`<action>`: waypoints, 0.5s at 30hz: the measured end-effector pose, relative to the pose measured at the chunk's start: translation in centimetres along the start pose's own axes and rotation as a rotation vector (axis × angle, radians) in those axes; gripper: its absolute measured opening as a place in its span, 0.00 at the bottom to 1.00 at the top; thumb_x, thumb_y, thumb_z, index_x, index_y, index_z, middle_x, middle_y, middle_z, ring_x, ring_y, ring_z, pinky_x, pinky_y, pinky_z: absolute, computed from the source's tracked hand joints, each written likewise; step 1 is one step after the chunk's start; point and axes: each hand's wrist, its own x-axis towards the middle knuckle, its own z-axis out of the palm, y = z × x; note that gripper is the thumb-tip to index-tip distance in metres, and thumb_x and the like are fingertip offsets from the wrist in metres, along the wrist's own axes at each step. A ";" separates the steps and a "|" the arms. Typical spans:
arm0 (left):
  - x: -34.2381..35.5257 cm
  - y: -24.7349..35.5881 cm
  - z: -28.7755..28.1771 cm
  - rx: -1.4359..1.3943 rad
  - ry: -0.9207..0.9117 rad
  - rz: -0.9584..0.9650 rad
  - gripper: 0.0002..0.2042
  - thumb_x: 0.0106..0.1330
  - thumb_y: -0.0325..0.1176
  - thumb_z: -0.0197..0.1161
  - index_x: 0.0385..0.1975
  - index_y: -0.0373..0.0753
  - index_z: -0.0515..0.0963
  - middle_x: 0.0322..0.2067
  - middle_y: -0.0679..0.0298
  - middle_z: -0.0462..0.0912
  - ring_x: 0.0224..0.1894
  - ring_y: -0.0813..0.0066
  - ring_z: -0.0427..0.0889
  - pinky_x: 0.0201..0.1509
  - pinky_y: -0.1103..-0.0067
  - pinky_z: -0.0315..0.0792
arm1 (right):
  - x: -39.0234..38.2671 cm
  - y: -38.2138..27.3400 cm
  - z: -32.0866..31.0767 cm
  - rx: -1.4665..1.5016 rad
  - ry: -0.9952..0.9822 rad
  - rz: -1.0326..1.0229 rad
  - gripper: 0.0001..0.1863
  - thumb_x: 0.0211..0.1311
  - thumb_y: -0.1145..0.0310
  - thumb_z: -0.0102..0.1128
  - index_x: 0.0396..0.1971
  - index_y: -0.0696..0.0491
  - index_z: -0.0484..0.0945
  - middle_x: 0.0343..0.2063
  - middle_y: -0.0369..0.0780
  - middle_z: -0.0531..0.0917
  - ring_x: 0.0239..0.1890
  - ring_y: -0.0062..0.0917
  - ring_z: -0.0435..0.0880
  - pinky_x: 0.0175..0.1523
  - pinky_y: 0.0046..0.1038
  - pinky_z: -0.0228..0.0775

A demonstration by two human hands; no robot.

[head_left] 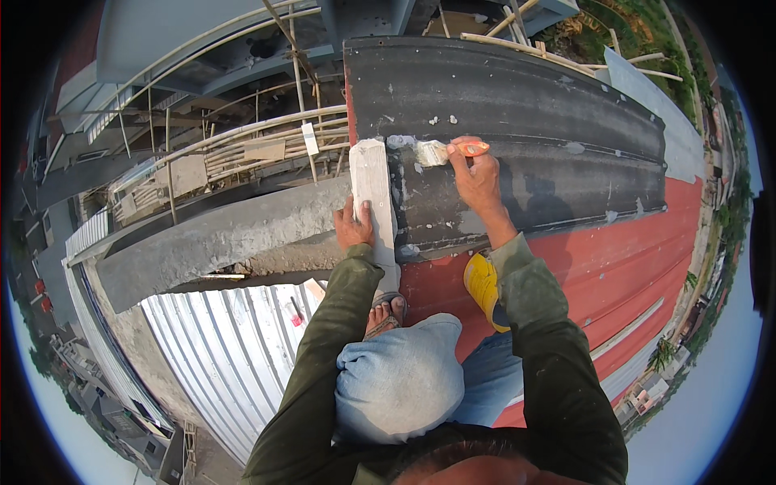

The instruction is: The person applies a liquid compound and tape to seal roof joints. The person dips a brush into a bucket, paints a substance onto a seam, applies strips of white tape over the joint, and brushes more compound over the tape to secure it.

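Observation:
My right hand (480, 182) is closed around the orange handle of a paintbrush (432, 153). Its whitish, coated bristles point left and lie against the dark grey corrugated roof sheet (517, 105), close to a pale grey smear (400, 141) at the sheet's left edge. Beside that edge runs a long whitish strip (371, 174). My left hand (354, 226) rests on its left side with fingers and thumb apart, and no tool shows in it. Part of the brush handle is hidden by my right fingers.
My sandalled foot (385, 314) is at the strip's near end. A yellow boot-like object (482, 287) sits on red roofing (614, 250). Left are a concrete ledge (234, 230), silvery corrugated sheeting (226, 339) with a small red-handled item (296, 315), and bamboo scaffolding (242, 145) over a drop.

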 end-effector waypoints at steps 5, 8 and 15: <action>0.1 0.1 0.3 0.040 0.002 -0.006 0.26 0.63 0.53 0.58 0.56 0.44 0.73 0.38 0.51 0.73 0.41 0.50 0.74 0.45 0.61 0.69 | -4.7 -0.2 -5.6 0.189 0.079 0.027 0.09 0.64 0.68 0.55 0.39 0.57 0.77 0.32 0.38 0.83 0.38 0.19 0.79 0.43 0.24 0.70; 0.3 0.2 -0.6 0.077 0.008 -0.028 0.30 0.63 0.54 0.58 0.59 0.41 0.68 0.39 0.50 0.74 0.42 0.50 0.74 0.47 0.60 0.69 | -7.5 -2.2 -7.2 0.169 0.042 0.010 0.07 0.64 0.70 0.54 0.38 0.56 0.77 0.31 0.40 0.83 0.34 0.25 0.81 0.43 0.26 0.71; -2.0 6.2 -5.8 -0.327 -0.206 0.238 0.19 0.61 0.36 0.61 0.47 0.32 0.67 0.37 0.57 0.74 0.40 0.66 0.75 0.46 0.70 0.71 | -10.0 -2.9 -7.4 -0.125 -0.104 -0.428 0.13 0.52 0.75 0.59 0.40 0.52 0.78 0.27 0.40 0.77 0.33 0.36 0.78 0.42 0.34 0.68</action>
